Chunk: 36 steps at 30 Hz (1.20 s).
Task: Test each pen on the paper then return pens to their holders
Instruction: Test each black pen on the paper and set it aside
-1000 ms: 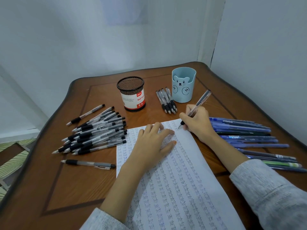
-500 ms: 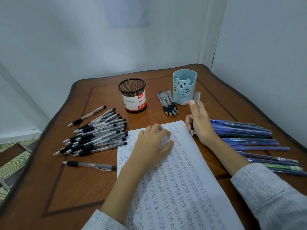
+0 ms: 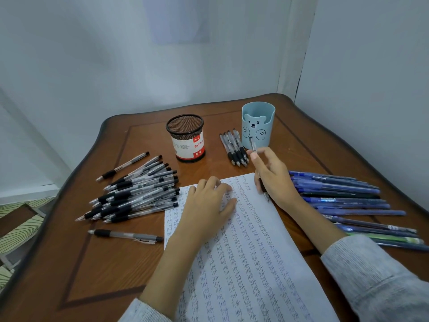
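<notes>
Brown wooden surface [image 3: 104, 263]: scribbled paper [image 3: 250, 263] near the middle, big pile of black pens [image 3: 134, 194] left, blue pens [image 3: 343, 194] right. Far side has a mesh holder [image 3: 186, 138], a blue bear holder [image 3: 257, 126] and a small pen row [image 3: 233, 147] between them.

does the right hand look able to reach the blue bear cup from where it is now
Probably yes. The right hand, holding a pen, sits just in front of the blue bear cup, whose top is open. Nothing stands between them; the row of pens lies to the cup's left.
</notes>
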Available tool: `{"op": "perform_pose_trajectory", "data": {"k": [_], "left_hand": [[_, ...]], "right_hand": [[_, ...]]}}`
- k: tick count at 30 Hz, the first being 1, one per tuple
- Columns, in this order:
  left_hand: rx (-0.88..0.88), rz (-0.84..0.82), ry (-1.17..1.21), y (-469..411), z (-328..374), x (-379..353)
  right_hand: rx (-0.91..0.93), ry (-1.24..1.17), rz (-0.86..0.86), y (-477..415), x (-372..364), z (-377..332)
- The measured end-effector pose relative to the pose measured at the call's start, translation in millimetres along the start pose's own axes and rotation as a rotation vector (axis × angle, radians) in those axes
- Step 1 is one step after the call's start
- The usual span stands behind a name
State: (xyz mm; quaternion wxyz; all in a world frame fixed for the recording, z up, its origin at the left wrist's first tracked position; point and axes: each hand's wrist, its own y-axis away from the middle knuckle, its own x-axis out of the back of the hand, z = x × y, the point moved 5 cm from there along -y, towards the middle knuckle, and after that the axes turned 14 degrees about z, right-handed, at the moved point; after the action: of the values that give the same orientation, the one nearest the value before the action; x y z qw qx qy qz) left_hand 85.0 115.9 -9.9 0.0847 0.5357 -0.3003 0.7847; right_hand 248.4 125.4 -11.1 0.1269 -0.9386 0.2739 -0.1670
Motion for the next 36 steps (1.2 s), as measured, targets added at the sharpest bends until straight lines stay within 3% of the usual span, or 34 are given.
{"op": "perform_pose_trajectory", "data": {"k": [10,16,19,24,31,36], "left_hand": [[0.02,0.013,-0.013,1,-2,2],[0.03,0.008,0.003,0,-3,1],[0.033,0.006,0.005,-1,-5,0],[0.037,0.002,0.021,-2,-7,0],[0.04,0.003,0.028,-2,-8,0],[0.043,0.022,0.001,-2,-8,1]], "right_hand": [[-0.055,-0.027,-0.021,-1,-1,1],[-0.28,-0.109,-0.042,-10,0,5],[-0.175,0.027,-0.04,-18,0,2],[0.025,0.295,0.101,-38,-3,-9],[0.016,0.371,0.283,-62,-21,-5],[-0.008,0.388,0.228,-65,-31,1]]}}
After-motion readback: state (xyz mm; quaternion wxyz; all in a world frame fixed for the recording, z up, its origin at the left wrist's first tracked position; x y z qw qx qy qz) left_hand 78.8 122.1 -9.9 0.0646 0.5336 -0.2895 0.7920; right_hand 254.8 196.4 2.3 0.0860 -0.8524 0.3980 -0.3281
